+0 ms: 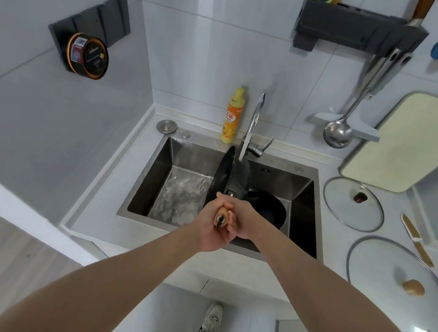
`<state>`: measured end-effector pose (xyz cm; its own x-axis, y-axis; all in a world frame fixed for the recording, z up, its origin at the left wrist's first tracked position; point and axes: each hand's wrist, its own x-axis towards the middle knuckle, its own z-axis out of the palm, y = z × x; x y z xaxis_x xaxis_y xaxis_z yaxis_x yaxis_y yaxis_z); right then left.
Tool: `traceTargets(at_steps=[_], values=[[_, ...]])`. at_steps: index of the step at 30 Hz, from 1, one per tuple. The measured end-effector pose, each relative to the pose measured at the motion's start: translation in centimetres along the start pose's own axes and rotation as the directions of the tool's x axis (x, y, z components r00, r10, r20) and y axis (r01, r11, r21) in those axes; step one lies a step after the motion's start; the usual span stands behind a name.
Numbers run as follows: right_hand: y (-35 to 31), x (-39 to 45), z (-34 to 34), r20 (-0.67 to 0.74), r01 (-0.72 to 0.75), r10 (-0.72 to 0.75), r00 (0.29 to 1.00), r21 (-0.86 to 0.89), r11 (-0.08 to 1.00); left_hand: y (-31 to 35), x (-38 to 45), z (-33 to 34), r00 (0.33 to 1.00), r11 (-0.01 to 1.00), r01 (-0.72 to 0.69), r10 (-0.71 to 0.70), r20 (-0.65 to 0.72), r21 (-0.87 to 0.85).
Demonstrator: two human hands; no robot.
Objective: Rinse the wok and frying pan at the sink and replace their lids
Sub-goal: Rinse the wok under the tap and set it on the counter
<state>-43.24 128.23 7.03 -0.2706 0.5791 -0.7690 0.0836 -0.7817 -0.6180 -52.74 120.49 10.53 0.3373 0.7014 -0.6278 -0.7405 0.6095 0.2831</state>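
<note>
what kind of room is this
Most likely a small home kitchen. A steel sink with a running tap, dish soap behind it, and a ladle hanging on the tiled wall show it. Both hands hold a pan under the water.

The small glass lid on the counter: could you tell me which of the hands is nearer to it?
Right. The right hand grips the wok handle on the side facing the small lid; the left hand grips the same handle just beyond it, farther from the lid.
</note>
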Motion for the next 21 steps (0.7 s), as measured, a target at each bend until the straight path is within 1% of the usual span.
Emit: traceTargets(at_steps=[6, 12, 14, 16, 18, 21], values=[[-0.5, 1.5, 0.4, 0.04, -0.016, 0.017, 0.999, -0.02, 1.0, 1.2, 0.9, -0.4, 0.998, 0.999, -0.027, 0.028, -0.056, 0.019], [-0.8, 1.4, 0.8, 0.018, -0.02, 0.02, 1.0, -0.012, 1.0, 1.6, 1.1, -0.2, 0.993, 0.996, 0.004, 0.006, -0.115, 0.084], [-0.7, 0.7, 0.6, 0.032, -0.018, 0.018, 0.999, -0.002, 1.0, 1.6, 1.0, 0.0, 0.991, 0.988, 0.029, -0.008, -0.133, 0.154], [-0.4, -0.2, 0.2, 0.052, -0.007, 0.006, 0.999, 0.018, 1.0, 1.4, 0.6, 0.3, 0.985, 0.958, 0.071, -0.023, -0.172, 0.277], [0.2, -1.0, -0.3, 0.099, 0.001, -0.005, 0.995, 0.036, 0.999, 0.6, 0.0, 0.7, 0.977, 0.906, 0.109, -0.022, -0.21, 0.409], [1.0, -2.1, -1.0, 0.17, -0.03, 0.034, 0.985, -0.023, 0.999, -0.8, -0.5, 1.4, 0.971, 0.809, 0.126, 0.019, -0.239, 0.575]])
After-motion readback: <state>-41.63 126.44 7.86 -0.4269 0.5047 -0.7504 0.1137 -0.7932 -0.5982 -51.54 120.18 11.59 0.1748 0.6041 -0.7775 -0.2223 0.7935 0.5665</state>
